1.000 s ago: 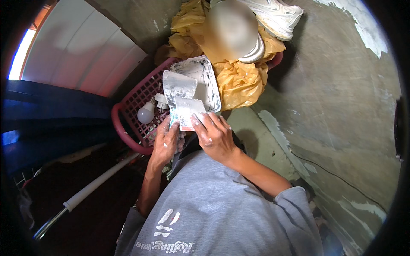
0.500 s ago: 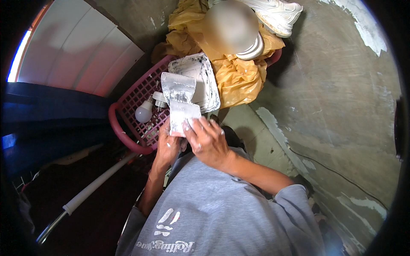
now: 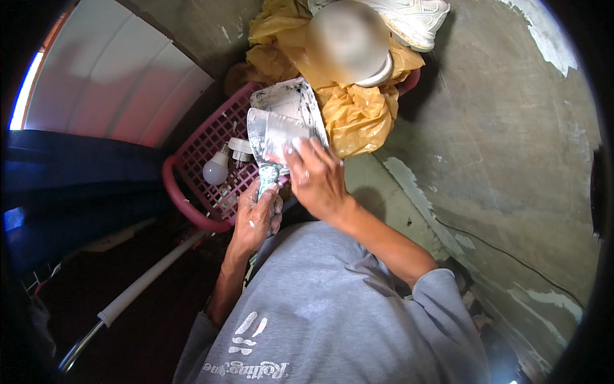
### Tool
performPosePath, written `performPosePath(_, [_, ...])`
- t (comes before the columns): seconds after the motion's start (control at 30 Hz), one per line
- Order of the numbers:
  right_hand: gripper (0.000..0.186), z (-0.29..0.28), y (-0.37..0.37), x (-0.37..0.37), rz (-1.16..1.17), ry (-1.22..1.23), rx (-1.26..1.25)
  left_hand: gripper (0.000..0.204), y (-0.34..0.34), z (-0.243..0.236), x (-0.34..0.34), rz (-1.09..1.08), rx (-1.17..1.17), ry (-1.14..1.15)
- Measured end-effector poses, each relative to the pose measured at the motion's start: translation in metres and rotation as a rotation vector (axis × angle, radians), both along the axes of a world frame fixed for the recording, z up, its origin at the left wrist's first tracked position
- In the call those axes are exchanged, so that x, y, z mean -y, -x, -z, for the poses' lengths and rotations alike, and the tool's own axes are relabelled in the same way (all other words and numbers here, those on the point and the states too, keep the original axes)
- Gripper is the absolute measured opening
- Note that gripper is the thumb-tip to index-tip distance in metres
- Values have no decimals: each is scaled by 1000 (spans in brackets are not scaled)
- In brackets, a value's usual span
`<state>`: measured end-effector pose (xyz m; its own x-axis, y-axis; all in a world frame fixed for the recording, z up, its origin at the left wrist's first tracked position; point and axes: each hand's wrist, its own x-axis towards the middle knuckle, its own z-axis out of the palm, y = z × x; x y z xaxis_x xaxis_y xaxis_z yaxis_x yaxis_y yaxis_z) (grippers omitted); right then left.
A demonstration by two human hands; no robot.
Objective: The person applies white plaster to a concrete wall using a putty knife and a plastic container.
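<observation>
The left hand is wrapped around the handle of a white-smeared scraper, its blade in front of the white tray. The right hand grips a flat plate over that blade. 1 light bulb lies against the pink basket.

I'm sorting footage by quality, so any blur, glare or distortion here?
Head view: round blurred patch by yellow bag and white shoe; head view: glaring strip at far left beside white panel, deep shadow lower left; head view: black fisheye rim, panel lines bowed; head view: left hand and right hand readable.
</observation>
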<state>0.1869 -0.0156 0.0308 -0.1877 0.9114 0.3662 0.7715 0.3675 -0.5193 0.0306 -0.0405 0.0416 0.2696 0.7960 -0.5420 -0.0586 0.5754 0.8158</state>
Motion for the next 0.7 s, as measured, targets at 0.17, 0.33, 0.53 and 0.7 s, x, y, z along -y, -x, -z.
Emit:
performPosePath(0.17, [17,9,7,5,4,-167,13,24,4,5,4,-12,28,11])
performPosePath(0.33, [19,4,-17,-30,149,-78,-36,25,6,2,4,20,-3,-6])
performPosePath(0.53, [22,0,-15,9,26,-195,-14,27,3,3,-3,-4,25,37])
performPosePath(0.7, [38,0,-13,33,-50,-176,9,31,5,9,-3,-30,93,26])
